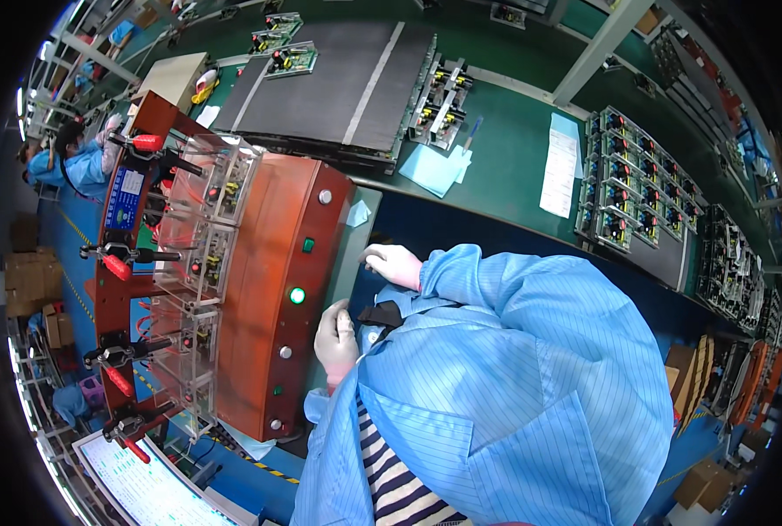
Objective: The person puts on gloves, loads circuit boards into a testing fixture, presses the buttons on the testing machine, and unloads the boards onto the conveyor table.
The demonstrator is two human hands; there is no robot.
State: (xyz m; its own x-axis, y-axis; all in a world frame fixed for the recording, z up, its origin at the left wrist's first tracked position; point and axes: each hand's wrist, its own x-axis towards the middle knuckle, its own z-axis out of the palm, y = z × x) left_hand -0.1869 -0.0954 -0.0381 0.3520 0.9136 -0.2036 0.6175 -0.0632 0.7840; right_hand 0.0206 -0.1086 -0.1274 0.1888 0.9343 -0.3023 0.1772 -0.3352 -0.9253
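Observation:
My left hand (336, 342), in a white glove, is beside the front panel of a brown-red test fixture (272, 263). Its fingers are loosely bent with nothing visible in them. Above and to the right, my right hand (392, 263), also gloved, hovers near the green bench edge with loosely bent fingers and nothing visible in it. The panel carries a lit green button (297, 296), a green switch (308, 245) and silver buttons. Behind it are clear covers (180, 272) over circuit boards, and toggle clamps (114, 263) with red handles.
A dark conveyor belt (321, 88) runs beyond the fixture, with circuit boards (439, 101) at its right end. Light blue sheets (435, 168) and a paper form (559, 167) lie on the green bench. Racked boards (641, 180) stand right. A screen (145, 482) is lower left; a co-worker (71, 167) sits far left.

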